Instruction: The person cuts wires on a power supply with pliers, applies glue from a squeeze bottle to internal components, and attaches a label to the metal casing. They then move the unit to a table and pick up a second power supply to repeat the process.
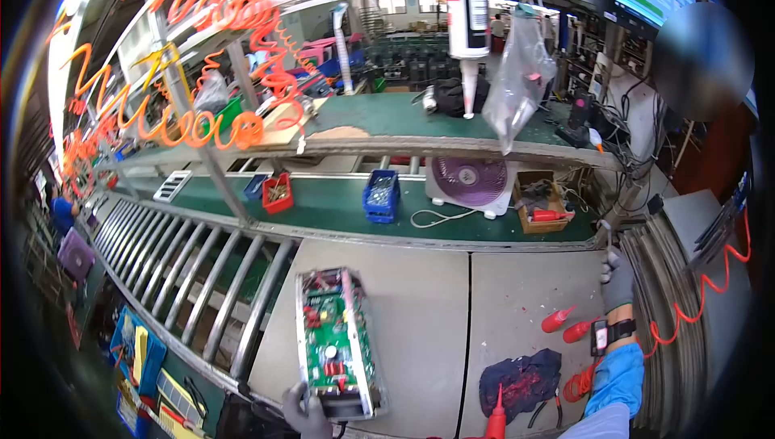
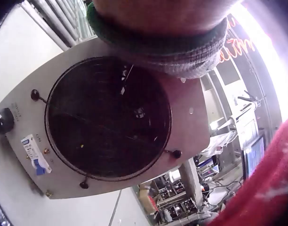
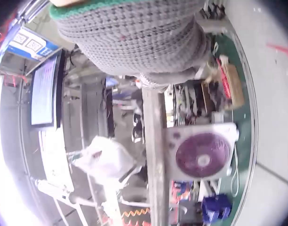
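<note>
An open-topped metal unit with a green circuit board (image 1: 333, 334) lies on the bench. At its lower left corner is my gloved left hand (image 1: 307, 413); whether it grips is unclear. The left wrist view shows the unit's side panel (image 2: 188, 127) with a large round dark opening and a black knob (image 2: 3, 121); the glove cuff hides my fingers. My gloved right hand (image 1: 617, 278) is stretched to the bench's right edge, near an upright post. In the right wrist view the grey glove (image 3: 134, 40) covers most of its fingers, and anything held is hidden.
Roller conveyor (image 1: 198, 278) on the left. Red bottles (image 1: 557, 319) and a dark stained cloth (image 1: 521, 386) lie at right. Blue bin (image 1: 381, 197), red bin (image 1: 278, 194), purple fan (image 1: 470, 181) and carton (image 1: 542, 201) stand beneath the shelf. A white-nozzled tube (image 1: 469, 27) hangs above.
</note>
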Demonstrator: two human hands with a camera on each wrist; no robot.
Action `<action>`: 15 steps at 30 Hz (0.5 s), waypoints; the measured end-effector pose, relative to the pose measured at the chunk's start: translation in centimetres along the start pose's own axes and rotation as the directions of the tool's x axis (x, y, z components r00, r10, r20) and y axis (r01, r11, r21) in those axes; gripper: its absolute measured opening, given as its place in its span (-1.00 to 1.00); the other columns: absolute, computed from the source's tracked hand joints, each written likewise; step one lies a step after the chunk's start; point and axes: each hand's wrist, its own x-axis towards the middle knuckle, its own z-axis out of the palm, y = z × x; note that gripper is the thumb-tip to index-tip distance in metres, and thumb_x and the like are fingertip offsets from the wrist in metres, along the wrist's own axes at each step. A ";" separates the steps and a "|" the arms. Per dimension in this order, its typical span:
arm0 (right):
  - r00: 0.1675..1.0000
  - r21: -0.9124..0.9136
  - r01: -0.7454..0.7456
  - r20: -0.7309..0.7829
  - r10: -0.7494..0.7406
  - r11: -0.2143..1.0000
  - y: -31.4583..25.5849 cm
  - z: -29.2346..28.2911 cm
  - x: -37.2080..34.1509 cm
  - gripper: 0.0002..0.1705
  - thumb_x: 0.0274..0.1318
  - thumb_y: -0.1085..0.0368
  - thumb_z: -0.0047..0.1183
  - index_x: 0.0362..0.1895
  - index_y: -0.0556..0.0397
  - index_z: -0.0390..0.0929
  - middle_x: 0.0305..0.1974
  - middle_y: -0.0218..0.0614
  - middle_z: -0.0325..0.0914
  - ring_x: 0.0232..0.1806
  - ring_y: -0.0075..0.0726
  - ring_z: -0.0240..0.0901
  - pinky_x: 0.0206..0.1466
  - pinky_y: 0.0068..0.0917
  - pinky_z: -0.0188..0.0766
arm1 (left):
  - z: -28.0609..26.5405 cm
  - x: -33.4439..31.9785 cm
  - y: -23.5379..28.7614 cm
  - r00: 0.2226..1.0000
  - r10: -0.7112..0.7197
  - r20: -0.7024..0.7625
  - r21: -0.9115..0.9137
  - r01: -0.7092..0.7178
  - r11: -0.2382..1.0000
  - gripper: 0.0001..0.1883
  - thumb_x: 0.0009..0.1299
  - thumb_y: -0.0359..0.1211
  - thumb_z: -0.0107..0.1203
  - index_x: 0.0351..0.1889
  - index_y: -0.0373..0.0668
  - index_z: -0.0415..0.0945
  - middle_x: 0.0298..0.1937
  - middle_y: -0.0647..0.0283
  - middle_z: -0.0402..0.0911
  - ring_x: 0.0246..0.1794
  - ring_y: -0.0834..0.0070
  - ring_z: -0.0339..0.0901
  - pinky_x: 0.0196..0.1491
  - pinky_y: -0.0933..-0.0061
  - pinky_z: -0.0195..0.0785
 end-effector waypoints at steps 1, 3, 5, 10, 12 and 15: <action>0.998 -0.005 -0.024 0.062 0.024 1.000 0.6 3.0 -2.3 -0.84 0.33 0.32 -0.03 -0.08 0.04 0.53 -0.47 -0.50 0.38 -0.59 -0.66 0.24 -0.65 -0.71 0.14 | 1.0 1.0 -0.8 1.000 -0.021 -0.008 -0.106 0.020 0.994 -0.65 0.26 -0.49 0.06 0.01 -0.42 0.52 -0.16 0.03 0.51 -0.14 0.18 0.51 -0.02 0.22 0.40; 0.975 0.006 -0.076 0.209 0.073 0.997 1.6 9.2 -8.1 -0.70 0.35 0.35 -0.05 0.11 0.09 0.50 -0.41 -0.51 0.39 -0.55 -0.68 0.24 -0.63 -0.73 0.16 | 2.6 3.2 -0.5 0.995 0.049 -0.084 -0.085 -0.056 0.995 -0.75 0.24 -0.47 0.05 -0.14 -0.40 0.53 -0.26 0.06 0.51 -0.27 0.19 0.50 -0.15 0.22 0.40; 0.925 0.033 -0.132 0.365 0.111 0.991 2.4 14.5 -14.1 -0.56 0.35 0.35 -0.05 0.28 0.12 0.44 -0.37 -0.52 0.39 -0.52 -0.69 0.24 -0.59 -0.74 0.17 | 4.1 4.9 -1.7 0.991 0.081 -0.105 -0.114 -0.093 0.989 -0.75 0.22 -0.46 0.06 -0.16 -0.37 0.54 -0.26 0.05 0.52 -0.27 0.15 0.52 -0.15 0.21 0.41; 0.809 -0.119 -0.136 0.560 0.180 0.984 6.6 22.4 -27.6 -0.58 0.38 0.33 -0.04 0.27 0.16 0.45 -0.31 -0.43 0.47 -0.49 -0.68 0.30 -0.54 -0.71 0.22 | 5.7 7.1 -3.9 0.967 0.234 -0.097 -0.085 -0.242 0.967 -0.72 0.23 -0.39 0.12 -0.11 -0.29 0.58 -0.20 0.00 0.56 -0.19 0.05 0.53 -0.08 0.11 0.41; 0.771 -0.174 -0.151 0.595 0.227 0.973 8.0 23.4 -32.5 -0.64 0.39 0.35 -0.04 0.21 0.18 0.48 -0.26 -0.35 0.54 -0.44 -0.64 0.39 -0.48 -0.68 0.31 | 5.3 7.2 -4.1 0.959 0.279 -0.040 -0.046 -0.281 0.959 -0.69 0.26 -0.36 0.14 -0.06 -0.28 0.58 -0.18 -0.01 0.57 -0.15 0.03 0.52 -0.04 0.08 0.40; 0.753 -0.188 -0.173 0.607 0.253 0.967 11.2 22.9 -38.0 -0.65 0.40 0.31 0.02 0.19 0.17 0.47 -0.27 -0.34 0.55 -0.42 -0.59 0.43 -0.41 -0.61 0.37 | 4.4 7.8 -3.7 0.957 0.284 0.059 -0.062 -0.280 0.958 -0.68 0.34 -0.33 0.12 0.00 -0.28 0.58 -0.13 -0.02 0.58 -0.07 0.00 0.53 0.03 0.06 0.40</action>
